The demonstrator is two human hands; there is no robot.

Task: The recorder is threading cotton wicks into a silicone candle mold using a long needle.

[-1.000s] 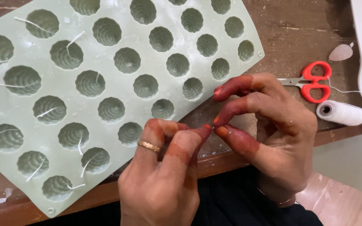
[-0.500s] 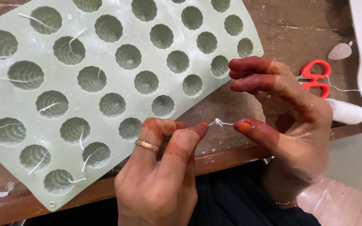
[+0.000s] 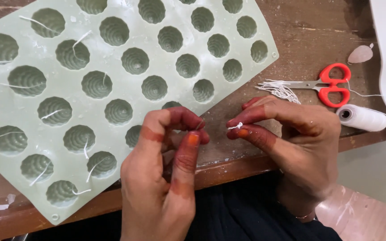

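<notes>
Over the near edge of the wooden desk point(image 3: 309, 27), the right hand point(image 3: 300, 138) pinches a short white wick point(image 3: 235, 126) in a closed grip, the left hand point(image 3: 166, 178) pinches shut beside it, and the green mould point(image 3: 112, 53) holds wicks in its left cups only.

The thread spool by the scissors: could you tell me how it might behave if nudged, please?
The spool lies on its side, so it would probably roll. It sits near the table edge, so it might drop off. A loose thread trails from it and would likely unwind.
</notes>
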